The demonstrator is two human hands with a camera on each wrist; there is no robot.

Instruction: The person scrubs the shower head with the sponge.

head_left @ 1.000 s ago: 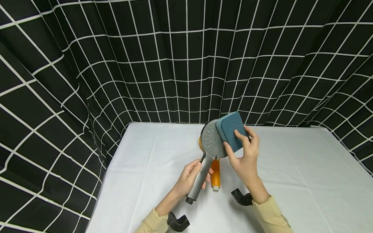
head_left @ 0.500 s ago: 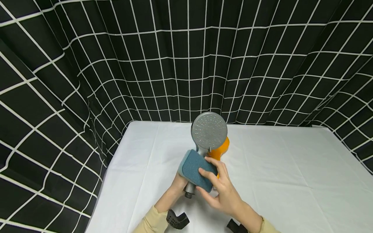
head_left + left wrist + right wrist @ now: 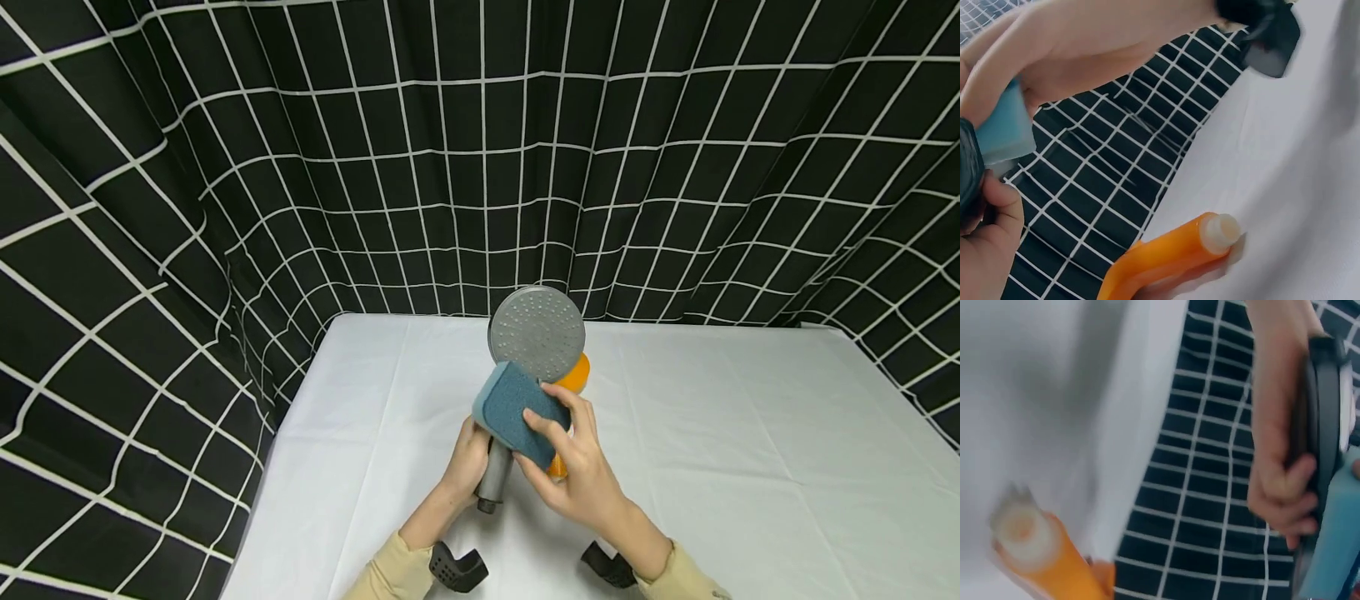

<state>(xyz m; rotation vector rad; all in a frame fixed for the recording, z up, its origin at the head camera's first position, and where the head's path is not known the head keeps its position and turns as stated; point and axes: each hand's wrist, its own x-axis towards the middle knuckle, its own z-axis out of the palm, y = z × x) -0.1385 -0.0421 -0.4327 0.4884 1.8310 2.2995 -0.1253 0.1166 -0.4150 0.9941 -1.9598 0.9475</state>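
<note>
A grey handheld shower head (image 3: 537,329) is held up over the table, its nozzle face towards me. My left hand (image 3: 467,462) grips its handle, partly behind the sponge. With fingertips and thumb, my right hand (image 3: 573,471) pinches a blue sponge (image 3: 517,410), which lies across the upper handle just below the nozzle face. The sponge hides much of that handle. In the right wrist view the left hand's fingers (image 3: 1282,497) wrap the handle, and the sponge (image 3: 1332,534) is against or very near it.
Behind the shower head lies an orange thing (image 3: 576,375) with a rounded head, on the white-covered table (image 3: 712,433). Its handle ends in a white tip (image 3: 1219,232). A black curtain (image 3: 420,167) with a white grid surrounds the table. Black mounts (image 3: 459,570) sit at both wrists.
My right hand has brought the sponge from the nozzle face down to the handle, then slightly back up. The shower head has tilted more upright and shifted a little left.
</note>
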